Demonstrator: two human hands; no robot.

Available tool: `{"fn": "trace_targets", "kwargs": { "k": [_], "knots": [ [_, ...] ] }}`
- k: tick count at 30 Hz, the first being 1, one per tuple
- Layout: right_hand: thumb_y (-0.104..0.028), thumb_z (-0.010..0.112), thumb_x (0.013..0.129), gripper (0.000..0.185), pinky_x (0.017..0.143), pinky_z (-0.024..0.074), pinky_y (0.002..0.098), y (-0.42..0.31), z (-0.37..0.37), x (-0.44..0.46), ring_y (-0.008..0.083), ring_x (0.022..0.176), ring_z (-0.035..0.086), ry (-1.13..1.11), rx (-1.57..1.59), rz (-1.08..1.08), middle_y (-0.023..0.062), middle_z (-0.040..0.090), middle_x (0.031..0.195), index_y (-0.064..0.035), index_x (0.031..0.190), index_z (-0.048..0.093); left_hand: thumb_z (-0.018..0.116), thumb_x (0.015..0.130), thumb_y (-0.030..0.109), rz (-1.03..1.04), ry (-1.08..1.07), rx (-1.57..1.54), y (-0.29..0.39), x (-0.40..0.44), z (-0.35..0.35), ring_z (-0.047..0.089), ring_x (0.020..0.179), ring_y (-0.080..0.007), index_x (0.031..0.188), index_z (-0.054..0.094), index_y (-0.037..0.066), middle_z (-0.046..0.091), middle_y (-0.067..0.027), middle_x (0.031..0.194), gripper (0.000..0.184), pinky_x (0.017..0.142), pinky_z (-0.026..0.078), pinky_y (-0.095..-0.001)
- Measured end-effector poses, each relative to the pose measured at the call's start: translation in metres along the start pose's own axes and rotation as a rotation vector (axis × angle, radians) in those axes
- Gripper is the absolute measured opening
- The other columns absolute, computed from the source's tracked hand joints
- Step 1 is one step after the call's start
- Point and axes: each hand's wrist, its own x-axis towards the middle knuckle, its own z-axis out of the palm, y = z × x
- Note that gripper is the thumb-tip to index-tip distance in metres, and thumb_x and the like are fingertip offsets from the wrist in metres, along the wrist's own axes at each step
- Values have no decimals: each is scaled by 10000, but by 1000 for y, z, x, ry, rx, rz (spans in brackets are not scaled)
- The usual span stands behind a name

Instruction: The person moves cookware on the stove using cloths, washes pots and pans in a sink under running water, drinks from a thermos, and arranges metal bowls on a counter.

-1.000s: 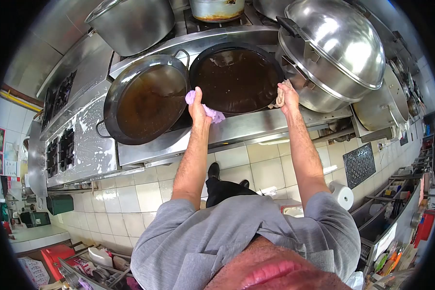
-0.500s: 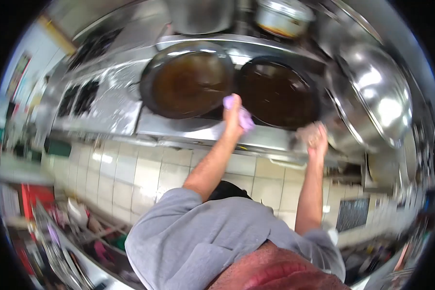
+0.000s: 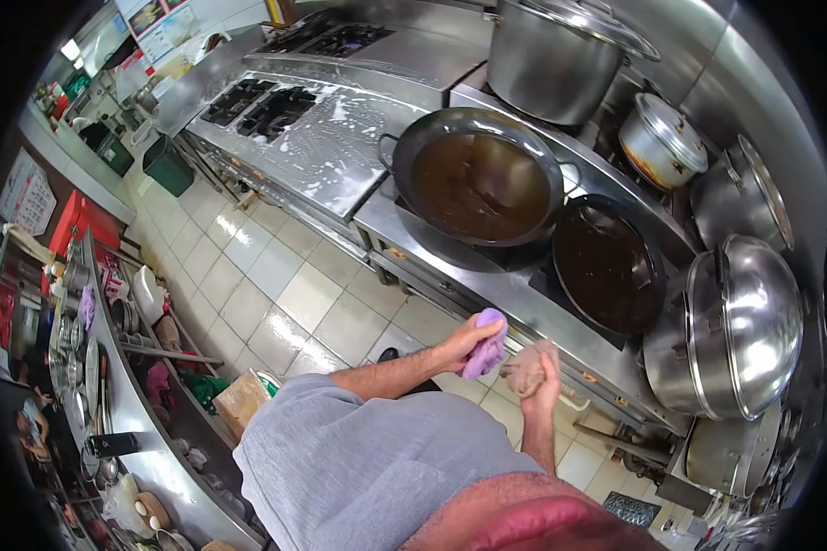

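Purple cloth (image 3: 486, 345) gripped in left hand (image 3: 470, 347), beige cloth (image 3: 526, 369) in right hand (image 3: 544, 384), both clear of the stove edge (image 3: 524, 317).

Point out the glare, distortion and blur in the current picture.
Head view: fisheye curvature with black corners; strong glare on the domed stainless-steel lid and patches on the pale floor tiles; the purple cloth and tan cloth look fairly clear, without heavy motion blur.

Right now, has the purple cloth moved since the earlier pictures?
Yes. The left hand has drawn the purple cloth away from the rim of the black pan, back toward the person's body, in front of the stove.
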Motion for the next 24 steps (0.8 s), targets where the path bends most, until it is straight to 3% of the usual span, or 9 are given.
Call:
{"fn": "trace_targets", "kwargs": {
  "k": [1, 2, 3, 5, 9, 12, 15, 18, 24],
  "knots": [
    [-199, 500, 844, 485, 948, 372, 377, 10, 24, -2, 240, 1101, 469, -116, -88, -41, 108, 476, 1194, -30, 1276, 362, 611, 816, 379, -43, -47, 47, 5, -7, -5, 537, 780, -137, 1098, 405, 80, 512, -54, 884, 459, 670, 480, -275],
    [-201, 494, 856, 544, 988, 333, 371, 20, 46, -3, 239, 1170, 419, -231, -179, -80, 112, 426, 1271, -28, 1332, 297, 620, 800, 409, 57, -52, 162, 6, -10, -10, 471, 1044, -199, 1271, 271, 87, 451, -112, 1118, 668, 861, 433, -329],
    [-201, 494, 856, 544, 988, 333, 371, 29, 66, -3, 239, 1170, 419, -239, -191, -76, 112, 426, 1271, -28, 1332, 297, 620, 800, 409, 67, -48, 152, 13, -16, -18, 471, 1044, -199, 1271, 271, 87, 451, -112, 1118, 668, 861, 433, -329],
    [-251, 472, 890, 644, 1048, 222, 366, 51, 108, -1, 241, 1279, 266, -457, -352, -119, 113, 247, 1399, -51, 1394, 125, 649, 774, 413, 146, -106, 207, 35, -31, -38, 319, 1220, -233, 1368, 124, 119, 296, -124, 1315, 846, 1001, 308, -372],
    [-388, 411, 906, 714, 1074, 138, 362, 99, 209, -10, 222, 1331, 135, -802, -285, -101, 86, 73, 1453, -84, 1404, -1, 805, 621, 188, 380, -33, 248, 108, -70, -108, 350, 1204, -215, 1378, 103, 116, 337, -112, 1297, 1035, 1000, 308, -355],
    [-297, 407, 916, 667, 1079, 94, 346, 156, 283, -4, 209, 1336, 119, -985, -377, -66, 93, 62, 1459, -26, 1396, 30, 786, 592, 90, 529, 200, 324, 161, -106, -181, 441, 1103, -175, 1284, 311, 62, 452, -84, 1181, 841, 944, 369, -319],
    [-220, 517, 879, 580, 1019, 246, 319, 223, 354, 0, 182, 1227, 336, -819, -371, 40, 103, 340, 1344, 9, 1344, 258, 742, 582, -2, 643, 324, 253, 204, -143, -261, 512, 993, -160, 1198, 398, 44, 521, -70, 1085, 707, 868, 430, -301],
    [-234, 575, 849, 439, 821, 388, 314, 287, 409, 22, 161, 1028, 470, -610, -475, 154, 76, 488, 1163, -21, 1207, 435, 722, 598, -14, 580, 533, 186, 237, -200, -298, 538, 958, -168, 1194, 396, 43, 529, -82, 1065, 681, 819, 466, -307],
    [-174, 611, 803, 429, 626, 425, 290, 407, 487, 78, 160, 789, 527, -598, -628, 316, 78, 524, 970, -25, 1165, 435, 685, 630, -39, 789, 740, -89, 263, -292, -382, 560, 966, -235, 1218, 366, 42, 528, -113, 1081, 674, 799, 490, -359]
  ]
}}
